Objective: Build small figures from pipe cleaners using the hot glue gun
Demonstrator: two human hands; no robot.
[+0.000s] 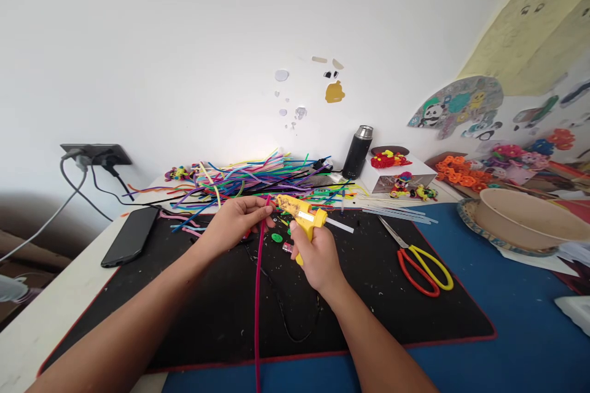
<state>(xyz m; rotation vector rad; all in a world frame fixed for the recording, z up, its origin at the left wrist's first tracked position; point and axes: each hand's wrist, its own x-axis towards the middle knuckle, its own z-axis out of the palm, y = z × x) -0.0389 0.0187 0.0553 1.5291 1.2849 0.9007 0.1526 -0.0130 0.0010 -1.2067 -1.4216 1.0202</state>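
My left hand pinches the upper end of a magenta pipe cleaner, which hangs down past the near edge of the mat. In my right hand is a yellow hot glue gun, its nozzle pointing left, close to the fingertips of my left hand. Whether the nozzle touches the pipe cleaner I cannot tell. A translucent glue stick juts from the back of the gun. Small green pieces lie on the mat behind my hands, and a red lighter shows beside my right fingers.
Scissors lie on the black mat at right. A phone rests at left. Behind are a heap of pipe cleaners, a black bottle and a white box. A bowl stands at far right; a black cord crosses the mat.
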